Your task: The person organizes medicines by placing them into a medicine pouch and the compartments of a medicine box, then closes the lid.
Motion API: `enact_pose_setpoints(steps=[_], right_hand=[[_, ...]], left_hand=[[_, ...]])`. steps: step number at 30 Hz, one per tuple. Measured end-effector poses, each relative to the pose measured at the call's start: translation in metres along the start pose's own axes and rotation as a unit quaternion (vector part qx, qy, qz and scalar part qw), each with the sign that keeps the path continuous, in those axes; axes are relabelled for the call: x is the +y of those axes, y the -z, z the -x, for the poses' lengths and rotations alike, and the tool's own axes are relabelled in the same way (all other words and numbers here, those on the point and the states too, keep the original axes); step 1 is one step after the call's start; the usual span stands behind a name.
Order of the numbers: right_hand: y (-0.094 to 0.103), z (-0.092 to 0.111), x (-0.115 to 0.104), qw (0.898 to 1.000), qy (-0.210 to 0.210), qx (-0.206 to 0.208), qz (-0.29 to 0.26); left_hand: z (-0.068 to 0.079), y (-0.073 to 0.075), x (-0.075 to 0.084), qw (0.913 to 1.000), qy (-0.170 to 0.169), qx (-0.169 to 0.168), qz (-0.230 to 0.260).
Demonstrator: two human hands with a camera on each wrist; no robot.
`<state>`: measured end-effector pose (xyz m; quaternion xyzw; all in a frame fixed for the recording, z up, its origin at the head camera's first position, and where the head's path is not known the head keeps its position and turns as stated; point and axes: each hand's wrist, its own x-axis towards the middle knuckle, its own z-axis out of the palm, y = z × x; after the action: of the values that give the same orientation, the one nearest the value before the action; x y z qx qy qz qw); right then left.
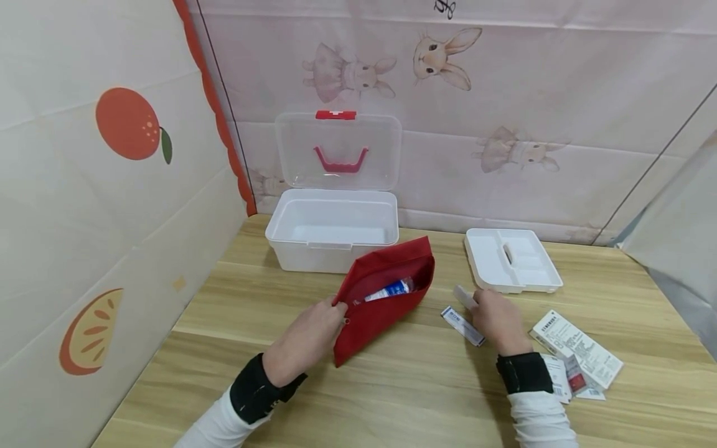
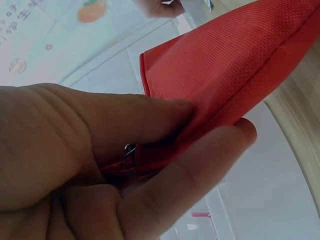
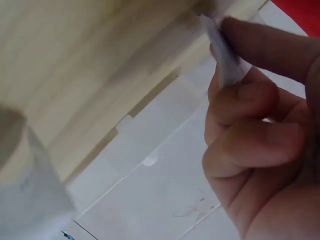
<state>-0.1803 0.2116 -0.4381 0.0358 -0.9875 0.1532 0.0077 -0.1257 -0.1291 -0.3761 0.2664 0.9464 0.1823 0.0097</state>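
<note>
My left hand point(image 1: 308, 336) pinches the near left edge of a red zippered pouch point(image 1: 375, 323), by its zipper end. The pouch gapes, and a blue-and-white tube point(image 1: 389, 290) in clear wrapping lies inside. In the left wrist view the thumb and fingers point(image 2: 210, 165) press the red fabric point(image 2: 215, 70) between them. My right hand point(image 1: 498, 320) holds a small, flat whitish packet point(image 1: 465, 297) between thumb and fingers; its kind is not clear. Beside that hand, a narrow white-and-blue packet point(image 1: 462, 325) lies on the table.
Behind the pouch stands a white box point(image 1: 313, 255) with its clear lid point(image 1: 297, 149) raised. A white divided tray point(image 1: 487, 267) sits at the back right. Right of my right wrist lie a printed white carton point(image 1: 579, 348) and several small packs point(image 1: 557, 376) on the wooden table point(image 1: 392, 398).
</note>
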Motion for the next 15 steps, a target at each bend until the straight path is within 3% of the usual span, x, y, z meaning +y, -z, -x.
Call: enact_pose_setpoints(steps=[4,8,11,15], right_hand=[[0.008,0.003,-0.007,0.998,0.021,0.053,-0.023],[0.017,0.007,-0.021,0.988,0.055,0.136,-0.043],[0.023,0.011,-0.033,0.972,0.094,0.206,-0.060],[0.030,0.017,-0.049,0.943,0.149,0.288,-0.075]], left_hand=[[0.001,0.000,0.000,1.0000,-0.003,0.003,-0.004],[0.000,0.000,0.001,1.0000,0.001,0.001,-0.008],[0.000,0.000,0.001,1.0000,0.003,0.001,-0.009],[0.001,0.000,0.001,0.9999,-0.003,0.006,-0.011]])
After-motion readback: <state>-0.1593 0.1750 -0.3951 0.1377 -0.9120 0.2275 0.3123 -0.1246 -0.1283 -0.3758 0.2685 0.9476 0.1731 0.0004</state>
